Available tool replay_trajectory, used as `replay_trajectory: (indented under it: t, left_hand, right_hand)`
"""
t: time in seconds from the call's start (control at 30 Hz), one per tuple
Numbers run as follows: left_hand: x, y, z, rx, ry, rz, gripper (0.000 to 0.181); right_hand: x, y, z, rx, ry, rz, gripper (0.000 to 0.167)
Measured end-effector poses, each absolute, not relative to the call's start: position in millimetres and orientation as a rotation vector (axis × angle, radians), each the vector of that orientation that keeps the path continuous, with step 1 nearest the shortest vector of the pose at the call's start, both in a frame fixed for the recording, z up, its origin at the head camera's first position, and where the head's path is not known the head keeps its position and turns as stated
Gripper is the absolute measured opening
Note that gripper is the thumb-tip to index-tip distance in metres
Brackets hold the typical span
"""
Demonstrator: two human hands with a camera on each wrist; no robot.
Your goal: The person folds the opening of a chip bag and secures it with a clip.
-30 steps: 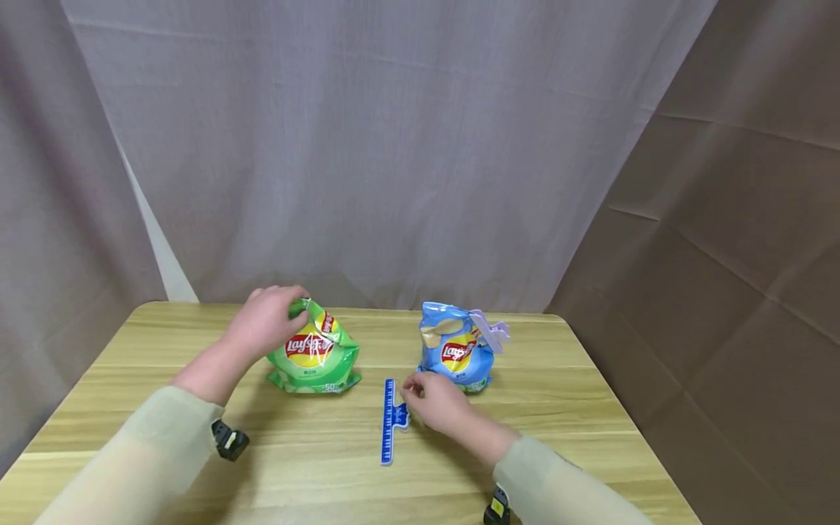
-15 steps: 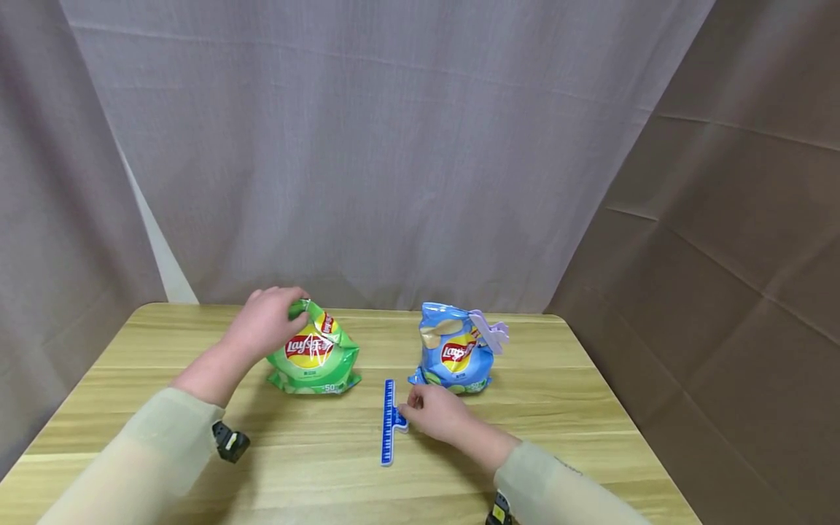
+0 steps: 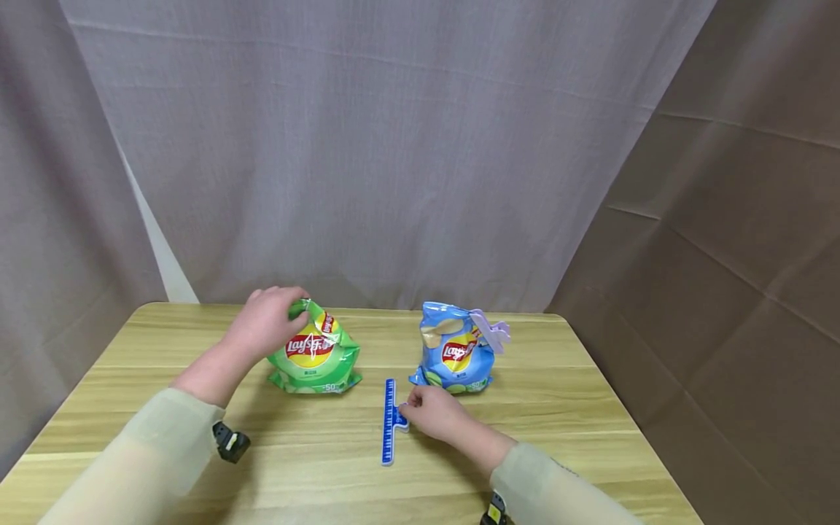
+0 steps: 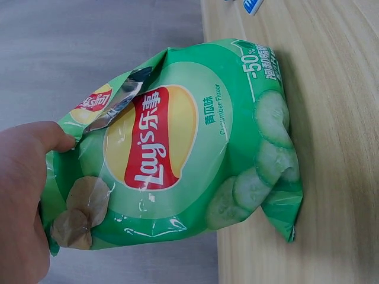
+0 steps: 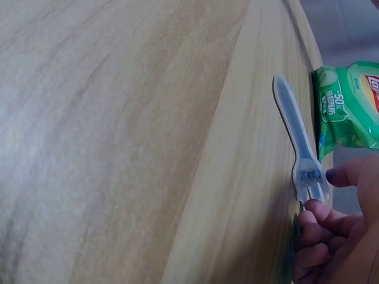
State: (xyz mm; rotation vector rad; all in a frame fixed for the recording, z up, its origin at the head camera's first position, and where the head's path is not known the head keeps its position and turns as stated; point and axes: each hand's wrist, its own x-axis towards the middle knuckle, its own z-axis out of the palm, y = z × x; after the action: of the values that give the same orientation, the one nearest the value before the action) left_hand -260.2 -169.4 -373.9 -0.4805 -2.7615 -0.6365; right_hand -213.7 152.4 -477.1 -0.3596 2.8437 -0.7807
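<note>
Wooden table: the lower half of the frame is filled by its light, streaked top [image 3: 308,467], its far edge backed by a grey curtain [image 3: 394,146]

Left sleeve: a pale green cuff [image 3: 144,445] is seen at the lower left, with a small black device [image 3: 230,442] hung beneath it

Left hand: left of centre, the top of the green bag is grasped by this hand [image 3: 269,321], thumb in front (the thumb is seen clearly in the left wrist view)

Green bag: left of centre, a Lay's bag [image 3: 311,357] is stood upright on the table; its upper corner is folded over, and "Cucumber Flavor" is printed on its front

Blue clip: near the lower centre, a long clip [image 3: 389,430] with piano-key markings is laid lengthwise on the table, its side tab turned to the right

Right hand: just right of the clip, the tab is pinched between thumb and curled fingers of this hand [image 3: 436,413]

Blue bag: right of centre, behind the right hand, a second Lay's bag [image 3: 453,372] is stood upright, its upper right corner clamped by a lilac clip [image 3: 491,334]

Right sleeve: a matching cuff [image 3: 558,485] is seen at the lower right, another black device [image 3: 494,510] below it

Brown drape: the right side is covered by creased cloth [image 3: 735,255]
</note>
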Motion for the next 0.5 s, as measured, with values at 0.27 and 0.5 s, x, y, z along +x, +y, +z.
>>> replay_trajectory:
  t: [0.27, 0.5]
  left_hand:
    - [-260.0, -168.8, -374.4, -0.484, -2.758, -0.635, 0.032]
    - [-259.8, -170.4, -375.1, -0.487, -2.759, -0.63, 0.032]
  right_hand:
    - [-210.7, 150.0, -473.2, -0.264, 2.811, -0.827, 0.023]
    - [-211.6, 146.7, -474.3, -0.267, 2.77, -0.874, 0.017]
